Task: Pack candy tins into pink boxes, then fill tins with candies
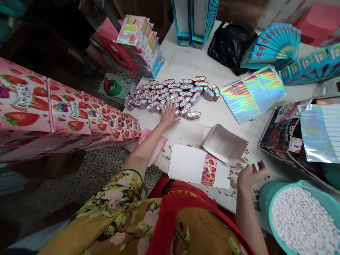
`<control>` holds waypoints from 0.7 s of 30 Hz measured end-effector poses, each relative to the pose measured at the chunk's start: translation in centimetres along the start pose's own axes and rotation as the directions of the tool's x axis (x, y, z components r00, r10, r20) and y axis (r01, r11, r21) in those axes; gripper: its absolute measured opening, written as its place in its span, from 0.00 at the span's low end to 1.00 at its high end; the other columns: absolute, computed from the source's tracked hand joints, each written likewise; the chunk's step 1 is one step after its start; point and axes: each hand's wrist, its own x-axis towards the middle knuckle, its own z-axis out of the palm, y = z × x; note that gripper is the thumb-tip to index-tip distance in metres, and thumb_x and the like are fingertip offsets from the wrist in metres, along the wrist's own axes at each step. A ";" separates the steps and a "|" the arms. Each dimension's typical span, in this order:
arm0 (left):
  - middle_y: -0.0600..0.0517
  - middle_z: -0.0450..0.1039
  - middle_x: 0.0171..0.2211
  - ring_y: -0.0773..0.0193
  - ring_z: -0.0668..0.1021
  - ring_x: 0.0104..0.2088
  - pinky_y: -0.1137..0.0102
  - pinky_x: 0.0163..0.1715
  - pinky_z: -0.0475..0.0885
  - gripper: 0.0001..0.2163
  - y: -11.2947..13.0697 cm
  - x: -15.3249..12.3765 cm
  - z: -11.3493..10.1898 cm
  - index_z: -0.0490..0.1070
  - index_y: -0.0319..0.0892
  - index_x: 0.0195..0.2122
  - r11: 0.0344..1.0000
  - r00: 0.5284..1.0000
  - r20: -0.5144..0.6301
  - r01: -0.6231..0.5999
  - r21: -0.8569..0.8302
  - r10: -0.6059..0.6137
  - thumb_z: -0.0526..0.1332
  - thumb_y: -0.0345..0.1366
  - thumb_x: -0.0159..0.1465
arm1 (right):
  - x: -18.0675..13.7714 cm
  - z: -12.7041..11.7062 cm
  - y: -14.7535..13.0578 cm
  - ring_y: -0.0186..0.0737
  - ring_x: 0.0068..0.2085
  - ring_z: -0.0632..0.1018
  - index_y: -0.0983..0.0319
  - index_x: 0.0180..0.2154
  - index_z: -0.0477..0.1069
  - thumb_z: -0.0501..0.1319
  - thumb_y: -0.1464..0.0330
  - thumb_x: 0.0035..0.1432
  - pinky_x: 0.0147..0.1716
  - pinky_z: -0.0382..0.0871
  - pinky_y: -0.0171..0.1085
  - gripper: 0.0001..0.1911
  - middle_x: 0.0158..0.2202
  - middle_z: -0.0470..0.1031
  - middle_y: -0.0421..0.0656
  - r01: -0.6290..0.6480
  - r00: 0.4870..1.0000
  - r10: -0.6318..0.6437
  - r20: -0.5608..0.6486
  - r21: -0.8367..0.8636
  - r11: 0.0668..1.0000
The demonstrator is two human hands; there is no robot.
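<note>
My left hand (169, 114) lies with spread fingers on the near edge of a cluster of small oval foil-topped tubs (174, 90), touching some of them and gripping none. One foil-topped tub (193, 115) sits a little apart on the near side. My right hand (251, 175), slightly blurred, is raised at the table's right front with its fingers apart and nothing in it. Between my hands an open box (224, 143) shows its plain pale side. In front of it lie flat white cartons (186, 163) with a strawberry-printed panel (209, 170).
Strawberry-printed boxes (70, 111) stand in a row at left. Stacked pink boxes (134, 33), a black plastic bag (231, 44), blue cartons (278, 42) and holographic sheets (253, 92) are farther back. A turquoise bucket (264, 198) of small pale pieces stands at right. A person's arm (97, 56) shows behind.
</note>
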 end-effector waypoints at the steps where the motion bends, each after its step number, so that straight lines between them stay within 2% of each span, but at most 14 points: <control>1: 0.34 0.33 0.76 0.47 0.35 0.76 0.41 0.70 0.28 0.46 -0.7 1.0 -0.2 0.38 0.33 0.76 1.000 0.999 0.047 -0.011 0.006 0.011 0.61 0.50 0.67 | -2.5 -0.5 -0.6 0.64 0.56 0.75 0.58 0.62 0.68 0.51 0.61 0.62 0.52 0.73 0.66 0.28 0.52 0.72 0.59 0.092 0.994 -0.089 0.056 -0.058 0.994; 2: 0.34 0.32 0.76 0.48 0.35 0.76 0.41 0.70 0.27 0.44 -1.0 1.6 -0.2 0.38 0.33 0.76 1.000 0.997 0.078 -0.025 0.003 0.025 0.59 0.49 0.68 | -4.8 -0.5 -1.8 0.64 0.52 0.77 0.54 0.61 0.70 0.51 0.62 0.62 0.50 0.74 0.66 0.26 0.48 0.74 0.57 0.231 0.964 -0.221 0.149 -0.050 0.972; 3: 0.35 0.31 0.77 0.49 0.35 0.76 0.41 0.70 0.27 0.42 -1.1 2.0 -0.1 0.38 0.33 0.76 0.999 0.995 0.091 -0.037 -0.008 0.038 0.58 0.47 0.69 | -6.6 0.2 -3.5 0.61 0.49 0.79 0.51 0.59 0.71 0.52 0.64 0.63 0.48 0.76 0.64 0.24 0.44 0.75 0.54 0.379 0.892 -0.371 0.258 0.022 0.925; 4: 0.35 0.31 0.77 0.49 0.35 0.76 0.41 0.70 0.26 0.41 -1.1 2.1 0.2 0.39 0.33 0.76 0.999 0.995 0.089 -0.044 -0.019 0.045 0.57 0.46 0.69 | -7.7 1.6 -5.6 0.58 0.49 0.79 0.49 0.58 0.72 0.52 0.65 0.63 0.50 0.77 0.62 0.23 0.44 0.76 0.52 0.512 0.756 -0.522 0.394 0.140 0.847; 5: 0.35 0.30 0.77 0.49 0.35 0.76 0.41 0.70 0.26 0.41 -0.9 2.0 0.6 0.39 0.33 0.76 0.999 0.996 0.076 -0.044 -0.028 0.046 0.57 0.45 0.69 | -8.0 3.6 -8.0 0.56 0.52 0.79 0.48 0.57 0.72 0.52 0.67 0.64 0.53 0.76 0.61 0.22 0.47 0.77 0.50 0.592 0.629 -0.619 0.469 0.227 0.773; 6: 0.35 0.30 0.77 0.49 0.35 0.76 0.41 0.70 0.27 0.40 -0.7 1.8 0.9 0.40 0.32 0.76 0.999 0.997 0.059 -0.040 -0.033 0.042 0.57 0.44 0.69 | -7.4 6.2 -10.5 0.55 0.59 0.75 0.50 0.59 0.70 0.51 0.69 0.65 0.59 0.72 0.61 0.24 0.53 0.76 0.51 0.633 0.551 -0.650 0.524 0.246 0.734; 7: 0.35 0.31 0.77 0.49 0.36 0.76 0.41 0.70 0.27 0.39 -0.5 1.6 1.3 0.41 0.33 0.76 0.999 0.998 0.045 -0.031 -0.033 0.033 0.56 0.43 0.69 | -6.1 9.1 -13.0 0.55 0.65 0.70 0.54 0.62 0.68 0.50 0.71 0.65 0.64 0.67 0.61 0.26 0.59 0.72 0.52 0.656 0.529 -0.638 0.560 0.207 0.726; 9: 0.37 0.36 0.77 0.49 0.40 0.77 0.42 0.71 0.31 0.36 -0.1 1.2 1.8 0.44 0.35 0.75 1.000 1.000 0.023 -0.009 -0.025 0.009 0.55 0.41 0.70 | -2.3 15.0 -17.5 0.54 0.71 0.60 0.65 0.67 0.58 0.46 0.78 0.64 0.69 0.58 0.60 0.31 0.65 0.65 0.58 0.650 0.573 -0.509 0.642 0.021 0.760; 10: 0.38 0.39 0.77 0.48 0.44 0.76 0.43 0.72 0.34 0.34 0.0 1.1 2.1 0.46 0.37 0.75 1.000 1.000 0.014 0.004 -0.023 -0.003 0.54 0.40 0.70 | -0.3 17.6 -19.1 0.56 0.70 0.61 0.72 0.67 0.56 0.44 0.80 0.63 0.68 0.57 0.61 0.31 0.65 0.63 0.63 0.642 0.580 -0.476 0.661 -0.012 0.767; 12: 0.39 0.46 0.75 0.46 0.51 0.74 0.45 0.72 0.43 0.31 0.1 0.9 2.3 0.51 0.39 0.74 0.999 1.000 -0.002 0.027 -0.022 -0.027 0.53 0.38 0.71 | 3.0 21.7 -21.1 0.58 0.65 0.67 0.82 0.63 0.56 0.41 0.82 0.63 0.63 0.62 0.60 0.28 0.60 0.66 0.71 0.630 0.581 -0.422 0.696 -0.056 0.774; 14: 0.37 0.51 0.73 0.43 0.56 0.72 0.47 0.69 0.51 0.29 0.2 0.7 2.5 0.57 0.40 0.72 0.999 0.999 -0.020 0.033 -0.021 -0.033 0.55 0.36 0.70 | 4.7 23.9 -21.4 0.56 0.60 0.71 0.82 0.59 0.61 0.43 0.81 0.65 0.59 0.67 0.57 0.23 0.56 0.69 0.70 0.649 0.541 -0.423 0.727 -0.040 0.760; 16: 0.36 0.55 0.71 0.40 0.59 0.69 0.48 0.66 0.56 0.29 0.2 0.5 2.5 0.59 0.43 0.70 0.999 0.999 -0.028 0.024 -0.027 -0.025 0.59 0.38 0.68 | 4.9 24.9 -20.9 0.53 0.63 0.68 0.76 0.59 0.63 0.48 0.78 0.68 0.63 0.64 0.54 0.21 0.61 0.67 0.66 0.694 0.470 -0.469 0.748 0.016 0.720; 19: 0.37 0.57 0.69 0.39 0.61 0.67 0.51 0.64 0.59 0.34 0.3 0.5 2.5 0.56 0.45 0.72 0.997 0.999 -0.019 0.032 -0.065 -0.034 0.62 0.42 0.65 | 4.5 25.7 -20.1 0.54 0.74 0.50 0.68 0.67 0.56 0.60 0.72 0.67 0.72 0.49 0.56 0.31 0.74 0.48 0.57 0.766 0.355 -0.571 0.740 0.119 0.632; 21: 0.37 0.54 0.70 0.39 0.60 0.68 0.51 0.65 0.59 0.36 0.1 0.9 2.7 0.53 0.44 0.73 0.995 0.998 -0.005 0.057 -0.087 -0.058 0.62 0.43 0.66 | 4.2 26.3 -19.8 0.58 0.76 0.40 0.67 0.70 0.53 0.64 0.68 0.64 0.73 0.40 0.60 0.37 0.76 0.41 0.54 0.797 0.302 -0.613 0.730 0.160 0.583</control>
